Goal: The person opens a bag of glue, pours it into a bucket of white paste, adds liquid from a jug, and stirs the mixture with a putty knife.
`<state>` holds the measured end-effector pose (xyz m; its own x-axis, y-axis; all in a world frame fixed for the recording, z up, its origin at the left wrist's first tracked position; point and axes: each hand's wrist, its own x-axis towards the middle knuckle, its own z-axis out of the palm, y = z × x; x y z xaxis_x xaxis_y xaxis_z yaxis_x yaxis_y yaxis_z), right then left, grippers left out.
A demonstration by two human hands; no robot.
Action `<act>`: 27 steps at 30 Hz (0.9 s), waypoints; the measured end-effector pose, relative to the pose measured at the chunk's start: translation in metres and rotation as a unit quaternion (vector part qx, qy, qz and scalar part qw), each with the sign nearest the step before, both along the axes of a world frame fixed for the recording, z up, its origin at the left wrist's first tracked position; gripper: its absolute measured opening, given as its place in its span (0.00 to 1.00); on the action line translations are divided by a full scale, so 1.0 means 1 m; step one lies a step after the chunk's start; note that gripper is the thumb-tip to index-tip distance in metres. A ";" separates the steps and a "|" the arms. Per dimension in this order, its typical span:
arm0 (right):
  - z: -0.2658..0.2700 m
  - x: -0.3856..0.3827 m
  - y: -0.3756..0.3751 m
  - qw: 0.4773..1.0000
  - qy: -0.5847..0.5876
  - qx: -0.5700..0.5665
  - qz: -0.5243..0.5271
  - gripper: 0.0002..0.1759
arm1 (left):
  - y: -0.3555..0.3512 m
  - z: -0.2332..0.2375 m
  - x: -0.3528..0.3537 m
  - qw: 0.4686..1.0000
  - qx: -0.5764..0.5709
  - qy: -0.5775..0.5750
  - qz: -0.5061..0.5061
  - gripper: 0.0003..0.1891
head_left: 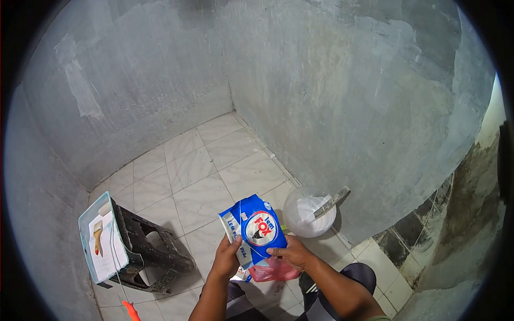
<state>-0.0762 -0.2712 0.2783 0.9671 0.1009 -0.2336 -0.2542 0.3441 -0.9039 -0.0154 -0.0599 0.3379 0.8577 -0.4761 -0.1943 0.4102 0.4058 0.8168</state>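
You hold the blue packet (261, 216) up in front of you, above the floor, with both hands on it. Your left hand (229, 255) grips the lower left side, by the pale band; its thumb lies over the front and its other fingers go behind, mostly hidden. Your right hand (292, 253) has the lower right corner, thumb pressed on the front. So the fingers of both hands are clamped on the packet. Its printed face is turned up toward you, tilted, and shows "lem FOX" in a round white badge.

Below the packet, near your legs, is a pink plastic bag (274, 270), partly covered by the packet and your right hand. Just beyond that hand, close to the right wall (332, 107), a round translucent tub (310, 231) stands on the tiled floor (187, 171) with white material inside. A scraper (339, 197) leans in it, handle over the rim.

To your left, well apart from the packet, a light blue tray (84, 247) sits on a black stool (127, 227). In the tray you have a paintbrush (97, 238) lying on a white surface. A thin metal rod runs over the tray's near edge to an orange handle (130, 311).
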 end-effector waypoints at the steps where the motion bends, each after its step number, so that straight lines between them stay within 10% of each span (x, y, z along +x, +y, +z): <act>1: 0.000 -0.001 -0.002 0.999 0.014 0.039 -0.003 0.24 | -0.001 -0.007 0.001 1.000 -0.003 -0.004 0.000 0.27; 13: -0.060 0.013 0.037 0.940 0.106 0.273 -0.175 0.11 | -0.059 -0.063 -0.008 0.988 0.133 0.011 0.075 0.20; 20: -0.035 0.024 0.056 0.924 0.077 0.333 -0.174 0.14 | -0.073 -0.044 0.013 0.834 0.434 -0.327 0.091 0.27; 27: 0.002 0.044 0.023 0.880 0.033 0.449 -0.149 0.19 | -0.102 -0.038 0.043 0.838 0.377 -0.381 0.102 0.27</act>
